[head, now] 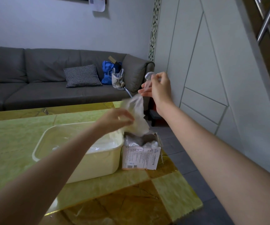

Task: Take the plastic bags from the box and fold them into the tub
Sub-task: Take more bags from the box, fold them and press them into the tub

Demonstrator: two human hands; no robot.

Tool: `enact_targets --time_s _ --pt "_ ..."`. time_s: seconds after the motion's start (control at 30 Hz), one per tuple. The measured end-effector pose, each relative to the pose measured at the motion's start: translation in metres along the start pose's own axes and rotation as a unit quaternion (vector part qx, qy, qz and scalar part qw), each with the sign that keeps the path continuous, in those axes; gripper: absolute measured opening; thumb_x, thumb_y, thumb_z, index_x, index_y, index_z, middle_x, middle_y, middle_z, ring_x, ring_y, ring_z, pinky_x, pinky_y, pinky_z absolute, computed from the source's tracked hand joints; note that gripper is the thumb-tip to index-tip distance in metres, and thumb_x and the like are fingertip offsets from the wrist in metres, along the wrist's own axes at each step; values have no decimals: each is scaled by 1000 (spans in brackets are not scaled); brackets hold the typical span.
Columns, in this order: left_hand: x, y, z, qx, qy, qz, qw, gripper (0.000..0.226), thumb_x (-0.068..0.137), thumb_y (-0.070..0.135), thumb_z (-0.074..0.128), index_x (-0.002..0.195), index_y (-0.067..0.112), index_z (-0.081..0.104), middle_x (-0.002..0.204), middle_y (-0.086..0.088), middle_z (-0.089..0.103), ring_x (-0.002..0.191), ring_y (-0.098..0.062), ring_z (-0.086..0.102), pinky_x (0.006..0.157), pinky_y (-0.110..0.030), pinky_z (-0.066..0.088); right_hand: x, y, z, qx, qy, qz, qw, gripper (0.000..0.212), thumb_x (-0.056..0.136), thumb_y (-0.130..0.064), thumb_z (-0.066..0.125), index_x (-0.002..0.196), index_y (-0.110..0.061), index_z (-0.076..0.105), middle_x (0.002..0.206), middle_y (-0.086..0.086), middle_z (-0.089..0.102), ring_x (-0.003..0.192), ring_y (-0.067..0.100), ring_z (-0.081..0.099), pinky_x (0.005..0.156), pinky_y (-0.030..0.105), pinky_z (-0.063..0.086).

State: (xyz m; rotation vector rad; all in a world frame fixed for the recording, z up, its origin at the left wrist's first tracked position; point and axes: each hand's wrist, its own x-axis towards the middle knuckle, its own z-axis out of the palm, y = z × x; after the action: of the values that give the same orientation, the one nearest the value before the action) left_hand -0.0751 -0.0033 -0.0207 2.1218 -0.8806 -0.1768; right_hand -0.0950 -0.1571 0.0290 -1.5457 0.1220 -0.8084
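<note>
Clear plastic bag (pixel 136 114) stretched above box (pixel 141 157): top pinched by right hand (pixel 159 88), lower part gripped by blurred left hand (pixel 114 121); tub (pixel 75 153) contents indistinct.

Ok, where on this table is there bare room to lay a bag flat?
Bare table lies left of the cream tub and in front of it, toward the near edge. The right corner is crowded: the cardboard box stands against the tub there.
</note>
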Motion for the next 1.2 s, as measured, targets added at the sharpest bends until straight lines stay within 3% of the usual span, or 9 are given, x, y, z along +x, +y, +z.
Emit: enact_targets --time_s 0.27,0.47,0.6,0.7,0.8,0.9,1.0,1.1,1.2 --pt "-18 -6 -43 -306 180 -110 929 18 90 12 56 105 4 59 87 -6 63 72 -11 61 63 -17 53 -13 3 10 -63 35 1 997 13 98 -18 45 89 -9 43 75 6 55 45 12 53 38 22 44" --pt "-16 9 -34 -329 106 -158 925 39 99 39 34 100 9 60 99 -8 65 93 -20 60 88 -33 47 -37 5 32 -262 -313 -3 913 40 87 -32 65 118 -12 52 113 1 57 92 15 60 75 28 53" --pt "-20 16 -37 -305 49 -132 942 46 97 49 30 105 15 60 101 -4 67 95 -18 62 85 -30 46 -40 10 37 -395 -338 -41 853 52 84 -22 69 129 -13 45 108 2 56 82 12 60 70 21 49" --pt "-20 11 -41 -208 136 -104 963 30 98 33 41 112 14 58 99 -1 67 89 -14 62 79 -27 47 -39 17 35 -345 -272 -25 898 15 96 -13 49 104 -7 59 89 9 66 55 12 62 60 30 57" --pt "-16 2 -47 -232 252 -108 933 44 91 13 55 133 12 41 117 -8 57 79 -13 61 64 -24 54 -39 15 30 -202 -241 73 947 26 99 -11 40 109 -2 62 77 10 66 60 20 63 59 32 53" --pt "-18 -2 -46 -346 103 -137 922 73 75 19 70 138 18 34 119 -9 56 80 -19 65 54 -21 55 -42 6 25 -38 -297 155 941 30 99 -8 35 104 -8 64 71 9 66 65 20 63 63 29 50" --pt "-20 -3 -44 -400 -13 -109 910 46 83 20 64 125 9 51 101 -10 64 68 -11 63 52 -16 51 -45 5 21 42 -342 183 921 37 90 5 28 99 -7 62 69 6 66 66 18 61 69 31 52" --pt "-20 -4 -46 -349 -9 -132 928 34 81 18 66 112 3 60 87 -8 66 59 -7 62 51 -14 52 -41 8 12 75 -356 207 908 31 85 7 32 101 -5 56 85 7 61 74 18 59 73 32 52" --pt "-20 -2 -45 -172 61 -133 974 14 83 10 65 95 6 59 75 -9 64 50 -4 63 52 -16 54 -39 8 6 -51 -389 213 895 19 93 -25 52 99 -11 64 96 4 64 86 18 58 78 33 47"
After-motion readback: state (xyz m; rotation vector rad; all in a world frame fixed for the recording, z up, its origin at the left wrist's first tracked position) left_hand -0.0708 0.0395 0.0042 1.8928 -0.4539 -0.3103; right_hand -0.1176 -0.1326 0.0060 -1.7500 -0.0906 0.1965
